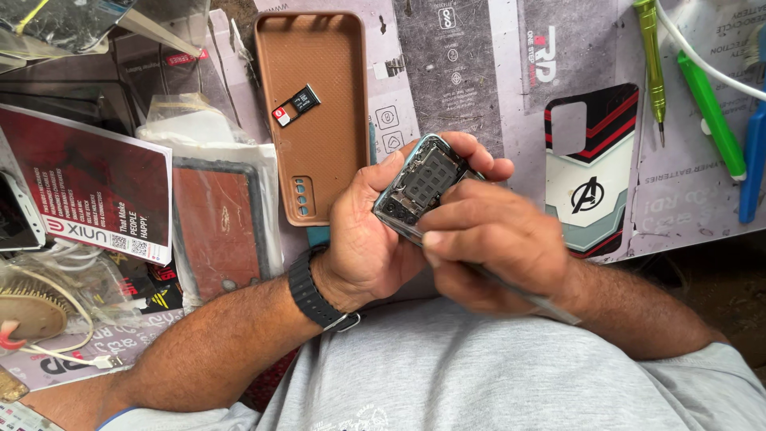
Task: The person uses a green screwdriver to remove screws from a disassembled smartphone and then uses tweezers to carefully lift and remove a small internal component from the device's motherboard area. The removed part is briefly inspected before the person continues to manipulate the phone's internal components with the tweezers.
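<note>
My left hand point(369, 239) grips an opened phone point(421, 185) with its back removed, inner parts showing. It holds the phone tilted just above my lap. My right hand point(487, 239) lies over the phone's lower right edge and pinches a thin metal tool point(542, 305) whose handle sticks out toward my forearm. The tool's tip is hidden under my fingers. A black watch point(313, 294) circles my left wrist.
A brown phone case point(319, 152) lies on the table with a small card tray point(295, 105) on it. A printed phone cover point(594, 172) lies to the right, with green screwdrivers point(653, 60), a blue tool point(752, 160) and a white cable. Boxes, leaflets and a red-brown panel point(219, 231) crowd the left.
</note>
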